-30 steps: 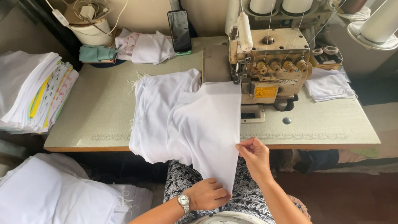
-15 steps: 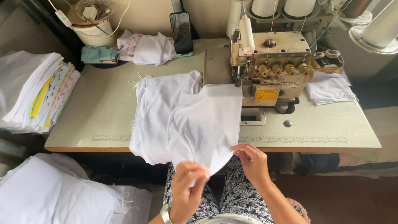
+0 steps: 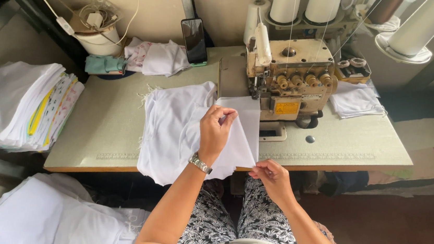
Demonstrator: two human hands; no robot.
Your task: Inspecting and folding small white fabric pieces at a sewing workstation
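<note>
Left hand (image 3: 215,129) has come up off my lap to mid-cloth since half a second ago, fingers pinching the white fabric piece (image 3: 195,130) near its top edge by the overlock machine (image 3: 286,81). Right hand (image 3: 272,176) is at the table (image 3: 101,127) front edge, thumb and forefinger pinching the lower right corner. Edge now looks stretched straight between both hands, likely lined up for the machine. Needle area hidden by the machine head; layer count unclear.
</note>
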